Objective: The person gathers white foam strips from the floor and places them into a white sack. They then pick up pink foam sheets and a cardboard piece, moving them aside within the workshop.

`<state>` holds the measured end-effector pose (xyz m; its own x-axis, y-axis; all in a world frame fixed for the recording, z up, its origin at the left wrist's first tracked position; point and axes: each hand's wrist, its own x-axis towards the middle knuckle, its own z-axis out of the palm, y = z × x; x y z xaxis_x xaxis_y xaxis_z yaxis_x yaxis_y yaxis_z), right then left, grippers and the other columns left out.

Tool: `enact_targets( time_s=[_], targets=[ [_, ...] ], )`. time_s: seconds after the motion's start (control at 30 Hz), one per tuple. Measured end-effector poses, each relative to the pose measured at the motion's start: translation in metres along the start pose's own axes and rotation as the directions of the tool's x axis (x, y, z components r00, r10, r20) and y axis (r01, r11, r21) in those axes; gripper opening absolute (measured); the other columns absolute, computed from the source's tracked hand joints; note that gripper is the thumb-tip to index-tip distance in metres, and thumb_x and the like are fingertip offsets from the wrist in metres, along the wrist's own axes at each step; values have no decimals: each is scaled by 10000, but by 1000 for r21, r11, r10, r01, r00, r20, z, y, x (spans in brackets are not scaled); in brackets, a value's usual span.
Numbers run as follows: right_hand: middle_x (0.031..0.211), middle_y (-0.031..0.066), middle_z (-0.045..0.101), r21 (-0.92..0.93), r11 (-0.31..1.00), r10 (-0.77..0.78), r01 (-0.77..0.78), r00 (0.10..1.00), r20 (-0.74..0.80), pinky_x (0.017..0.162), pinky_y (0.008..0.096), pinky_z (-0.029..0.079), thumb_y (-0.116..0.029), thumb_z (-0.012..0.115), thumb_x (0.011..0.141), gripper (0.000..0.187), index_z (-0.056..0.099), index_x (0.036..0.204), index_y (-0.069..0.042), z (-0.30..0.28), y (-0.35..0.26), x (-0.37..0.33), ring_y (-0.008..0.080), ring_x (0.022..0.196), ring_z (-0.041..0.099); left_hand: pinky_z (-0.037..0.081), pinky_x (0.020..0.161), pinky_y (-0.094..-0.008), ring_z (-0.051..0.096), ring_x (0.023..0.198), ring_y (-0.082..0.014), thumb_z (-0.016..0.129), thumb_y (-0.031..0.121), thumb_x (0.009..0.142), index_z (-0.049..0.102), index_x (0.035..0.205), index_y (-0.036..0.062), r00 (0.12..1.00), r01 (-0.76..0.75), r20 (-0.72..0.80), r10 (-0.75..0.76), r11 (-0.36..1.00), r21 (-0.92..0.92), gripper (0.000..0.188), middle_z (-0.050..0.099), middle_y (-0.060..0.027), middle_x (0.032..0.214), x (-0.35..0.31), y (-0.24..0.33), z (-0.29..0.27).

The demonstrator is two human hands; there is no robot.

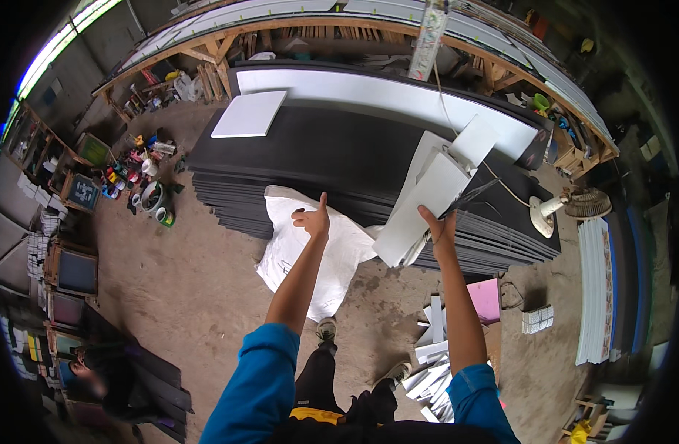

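My left hand [313, 220] is over a crumpled white sack [313, 266], its fingers curled against the cloth and the thumb pointing up. The sack hangs at the near edge of a stack of dark sheets [332, 144], its lower end by my foot. My right hand [441, 228] grips a bundle of white board strips [421, 203], thumb on the top face; its other fingers are mostly hidden. The bundle slants across the stack's near edge, its lower end close to the sack. More white pieces and some dark thin strands lie behind it.
A small white panel [249, 115] and a long white board [384, 103] lie on the stack. A fan [576, 205] with a cord stands at its right end. White offcuts [432, 377] litter the floor near my feet. Paint pots [153, 196] stand left; another person [110, 377] is lower left.
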<state>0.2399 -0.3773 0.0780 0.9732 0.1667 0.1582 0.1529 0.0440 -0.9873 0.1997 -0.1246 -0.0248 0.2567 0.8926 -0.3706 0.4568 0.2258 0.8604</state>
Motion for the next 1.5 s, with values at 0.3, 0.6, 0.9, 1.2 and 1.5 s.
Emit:
enact_targets(
  time_s=[0.3,0.6,0.9,1.2,1.5],
  targets=[
    [1189,138,386,117,985,-110,126,984,-138,944,303,298,-71,703,707,720,238,1250,11,111,-22,31,206,1080,397,412,553,-267,477,622,-140,447,77,782,242,1070,3,900,39,421,108,945,-326,361,496,-118,819,44,-57,-72],
    [1150,174,421,45,999,12,-21,984,177,913,346,340,-243,772,589,827,299,1207,38,241,37,-14,244,1060,427,415,641,-280,455,704,-123,421,35,809,223,1070,56,726,267,672,147,840,-472,328,476,-94,909,45,-42,-193],
    [1317,252,317,-780,604,701,162,357,617,996,363,291,-420,710,658,968,181,1311,60,227,133,-78,332,1226,329,411,677,-266,474,745,-117,419,12,793,304,1077,109,807,303,572,145,730,-613,322,500,-46,901,49,-67,-262],
    [1027,159,573,-713,495,582,496,420,696,885,341,417,-203,526,795,302,537,1066,-72,152,91,-95,307,1026,528,398,750,-296,478,862,-138,436,72,755,320,1177,117,763,283,591,263,685,-671,441,472,-45,1026,57,-75,-266],
    [741,66,634,-647,370,86,667,668,739,965,366,357,12,495,699,203,631,805,-94,58,-13,-82,193,747,613,380,572,-260,435,668,-121,399,-31,715,287,1049,101,611,324,715,339,717,-617,376,475,-73,884,-12,8,-237]
  ],
)
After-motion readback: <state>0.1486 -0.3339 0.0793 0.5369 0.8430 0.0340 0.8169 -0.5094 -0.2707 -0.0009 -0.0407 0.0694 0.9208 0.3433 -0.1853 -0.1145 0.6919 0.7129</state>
